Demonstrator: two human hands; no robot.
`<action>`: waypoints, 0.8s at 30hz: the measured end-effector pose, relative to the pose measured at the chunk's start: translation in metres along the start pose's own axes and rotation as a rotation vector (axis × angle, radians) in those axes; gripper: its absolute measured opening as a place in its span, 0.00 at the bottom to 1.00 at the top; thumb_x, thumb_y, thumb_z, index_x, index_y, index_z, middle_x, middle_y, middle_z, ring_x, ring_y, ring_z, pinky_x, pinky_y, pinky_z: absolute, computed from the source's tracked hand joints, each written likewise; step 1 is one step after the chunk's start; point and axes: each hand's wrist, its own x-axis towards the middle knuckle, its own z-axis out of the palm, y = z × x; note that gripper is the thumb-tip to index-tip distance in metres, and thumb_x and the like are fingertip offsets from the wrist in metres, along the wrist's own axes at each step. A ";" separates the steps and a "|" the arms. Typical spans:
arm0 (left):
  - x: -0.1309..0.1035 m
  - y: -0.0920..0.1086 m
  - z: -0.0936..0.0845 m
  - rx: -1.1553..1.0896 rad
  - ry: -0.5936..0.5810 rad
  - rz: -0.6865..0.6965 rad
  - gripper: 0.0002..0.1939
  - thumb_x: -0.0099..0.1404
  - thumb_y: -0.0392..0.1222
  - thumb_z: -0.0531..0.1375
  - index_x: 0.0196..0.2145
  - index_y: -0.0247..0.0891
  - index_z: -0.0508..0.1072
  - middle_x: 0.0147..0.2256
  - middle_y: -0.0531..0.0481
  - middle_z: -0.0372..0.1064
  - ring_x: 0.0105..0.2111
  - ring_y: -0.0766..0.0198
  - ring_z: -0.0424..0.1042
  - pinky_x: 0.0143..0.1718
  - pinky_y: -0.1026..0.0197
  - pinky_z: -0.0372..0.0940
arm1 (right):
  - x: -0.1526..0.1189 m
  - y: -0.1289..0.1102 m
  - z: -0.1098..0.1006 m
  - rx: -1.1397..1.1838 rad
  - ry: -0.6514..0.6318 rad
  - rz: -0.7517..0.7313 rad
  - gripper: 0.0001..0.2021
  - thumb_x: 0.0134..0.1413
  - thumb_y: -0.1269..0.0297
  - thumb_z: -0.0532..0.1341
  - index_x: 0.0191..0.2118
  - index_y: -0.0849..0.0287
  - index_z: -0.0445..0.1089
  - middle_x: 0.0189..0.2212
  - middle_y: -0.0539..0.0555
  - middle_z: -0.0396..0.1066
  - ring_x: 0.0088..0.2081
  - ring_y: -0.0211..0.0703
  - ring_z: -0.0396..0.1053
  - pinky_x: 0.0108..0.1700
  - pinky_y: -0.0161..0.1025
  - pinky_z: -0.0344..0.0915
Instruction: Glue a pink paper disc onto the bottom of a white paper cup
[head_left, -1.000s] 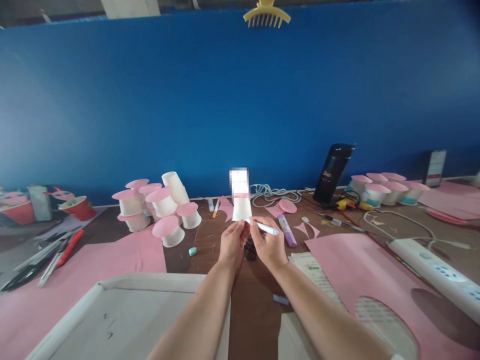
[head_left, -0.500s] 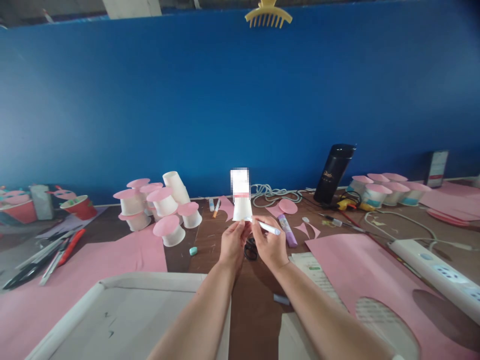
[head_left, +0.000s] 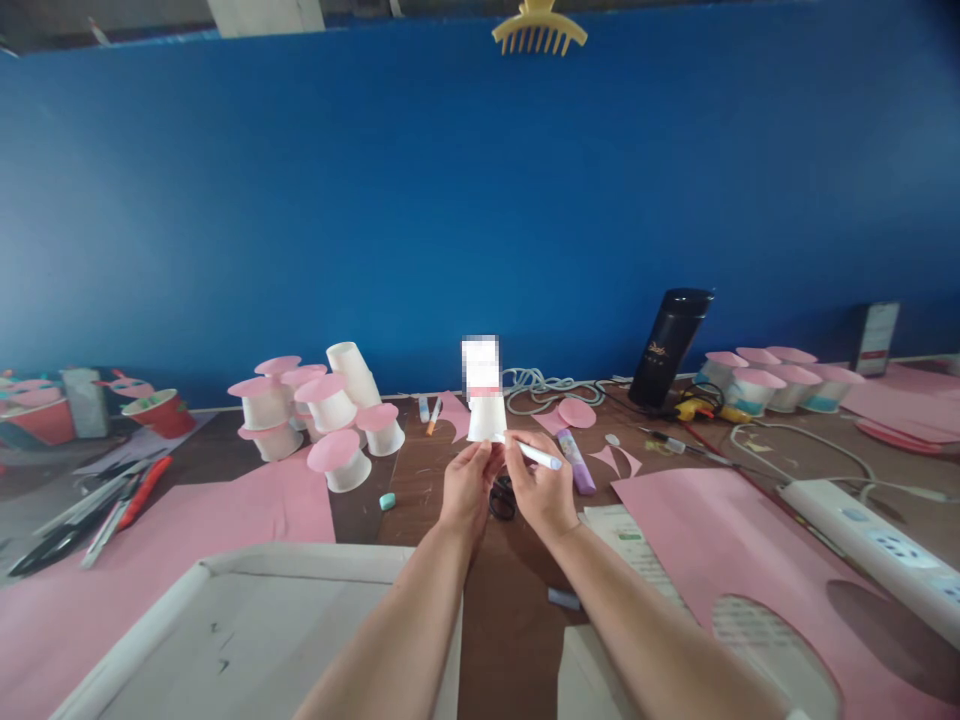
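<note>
One slim white pen (head_left: 538, 455), in the head view, is pinched in the right hand (head_left: 541, 487) above the worktop (head_left: 502, 620), its long axis slanting from beside the left hand (head_left: 466, 484) outward to the right; the left fingers are drawn together near a white cup (head_left: 488, 420), what they hold unclear; the pen's outer end looks pale lilac

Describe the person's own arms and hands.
The left hand and right hand are bare: no gloves, and no watch shows at either wrist. Both forearms are uncovered; a scrap of white by the right one, at the bottom edge, may be a sleeve.
</note>
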 end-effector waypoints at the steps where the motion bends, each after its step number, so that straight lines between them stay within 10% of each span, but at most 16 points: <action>1: 0.000 0.000 0.000 -0.003 -0.002 -0.002 0.08 0.50 0.38 0.67 0.28 0.31 0.76 0.28 0.47 0.74 0.29 0.67 0.73 0.42 0.63 0.65 | 0.000 0.000 0.000 -0.001 0.002 -0.002 0.08 0.58 0.64 0.56 0.38 0.58 0.71 0.35 0.56 0.74 0.39 0.45 0.72 0.43 0.42 0.69; 24: 0.001 0.001 0.000 -0.094 0.036 -0.030 0.02 0.56 0.32 0.63 0.27 0.29 0.74 0.28 0.45 0.73 0.30 0.68 0.73 0.39 0.66 0.68 | -0.001 0.001 0.000 0.063 -0.024 0.011 0.08 0.58 0.63 0.56 0.38 0.58 0.71 0.35 0.56 0.73 0.40 0.45 0.71 0.45 0.41 0.68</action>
